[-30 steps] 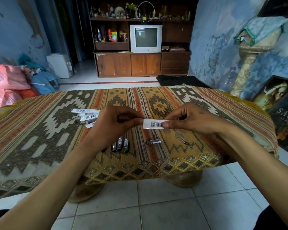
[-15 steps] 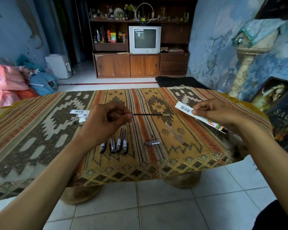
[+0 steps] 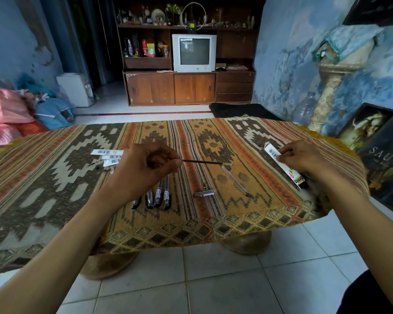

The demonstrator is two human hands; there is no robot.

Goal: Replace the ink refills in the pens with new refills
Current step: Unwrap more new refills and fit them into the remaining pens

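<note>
My left hand (image 3: 145,168) pinches one end of a thin black ink refill (image 3: 202,162), which sticks out level to the right above the table. My right hand (image 3: 304,158) holds a white refill wrapper (image 3: 286,168) with a barcode down at the table's right edge. Several black pens (image 3: 157,196) lie side by side just below my left hand. A clear pen barrel (image 3: 235,181) and a small metal pen part (image 3: 203,194) lie in the middle of the cloth. More packaged refills (image 3: 108,155) lie to the left of my left hand.
The low table wears a patterned woven cloth (image 3: 55,177) whose front edge hangs over the tiled floor. Framed pictures (image 3: 383,155) lean against the wall close to the right edge. A cabinet with a television (image 3: 193,53) stands far behind.
My hands pulled apart: the refill came out of the wrapper into my left hand, and my right hand carried the empty wrapper right and down to the table's edge.
</note>
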